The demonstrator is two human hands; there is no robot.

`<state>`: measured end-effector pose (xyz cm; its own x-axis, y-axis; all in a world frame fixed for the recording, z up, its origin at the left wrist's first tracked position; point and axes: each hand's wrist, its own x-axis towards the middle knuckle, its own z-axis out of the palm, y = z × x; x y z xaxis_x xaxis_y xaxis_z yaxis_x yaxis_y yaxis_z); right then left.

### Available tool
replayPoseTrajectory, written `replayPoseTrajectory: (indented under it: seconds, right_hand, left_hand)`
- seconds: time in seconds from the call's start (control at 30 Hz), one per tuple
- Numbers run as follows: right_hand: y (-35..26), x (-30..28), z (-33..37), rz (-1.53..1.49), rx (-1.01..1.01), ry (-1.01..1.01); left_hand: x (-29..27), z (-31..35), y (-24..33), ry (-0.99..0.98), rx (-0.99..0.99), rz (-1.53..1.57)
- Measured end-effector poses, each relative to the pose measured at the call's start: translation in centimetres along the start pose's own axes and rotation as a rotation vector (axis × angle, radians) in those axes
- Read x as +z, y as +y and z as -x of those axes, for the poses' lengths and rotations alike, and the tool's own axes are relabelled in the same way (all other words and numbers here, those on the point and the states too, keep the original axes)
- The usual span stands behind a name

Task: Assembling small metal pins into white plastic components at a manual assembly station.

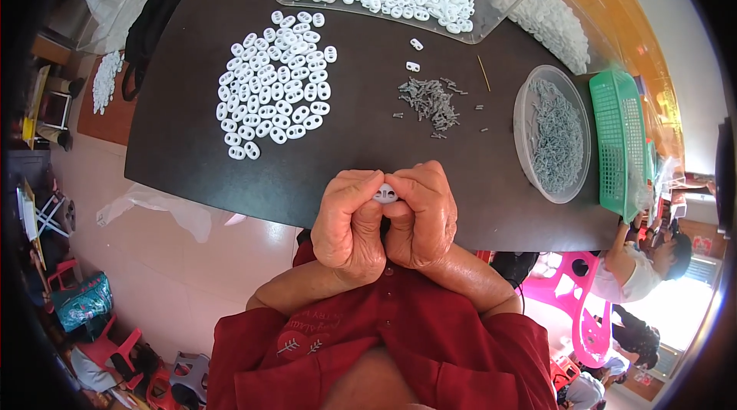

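White oval piece (385, 193) with two holes is being held between both hands near the tabletop (368, 114) front edge. Left hand (347, 222) is pinching its left side, right hand (422, 214) its right — fingers closed on the piece on both sides. Beyond, similar white pieces (278, 93) are lying left in a loose spread; small grey parts (431, 103) are lying in a pile right of centre. Clear round tub (523, 141) is holding more grey parts — green basket (614, 141) is standing just beside it.
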<state>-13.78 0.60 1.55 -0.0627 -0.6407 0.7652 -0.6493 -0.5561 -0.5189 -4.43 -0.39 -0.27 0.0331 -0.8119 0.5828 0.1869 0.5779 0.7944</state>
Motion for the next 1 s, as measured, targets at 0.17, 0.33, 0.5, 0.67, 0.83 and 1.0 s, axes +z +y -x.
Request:
replayPoseTrajectory:
  seconds: [0.17, 0.33, 0.5, 0.67, 0.83, 1.0]
  right_hand:
    - [0.2, 0.0, 0.1, 0.004, 0.021, -0.012]
    - [0.5, 0.4, 0.9, 0.002, 0.047, -0.011]
    - [0.9, -0.2, 0.3, -0.014, 0.032, 0.005]
    - [0.6, -1.0, 0.0, -0.018, 0.060, -0.060]
    - [0.5, -2.1, -0.7, 0.002, 0.130, -0.030]
    - [0.9, -4.9, -1.8, -0.004, 0.154, -0.092]
  left_hand:
    - [0.0, 0.2, -0.4, 0.008, -0.021, 0.000]
    - [-0.2, 0.2, -0.6, 0.012, -0.086, 0.026]
    - [-0.5, -0.4, -0.8, -0.009, -0.067, 0.038]
    - [-1.0, -1.0, -0.4, -0.069, -0.129, 0.025]
    - [-0.8, -1.3, 0.2, -0.150, -0.217, 0.042]
    - [-0.2, -1.6, 1.2, -0.135, -0.525, 0.341]
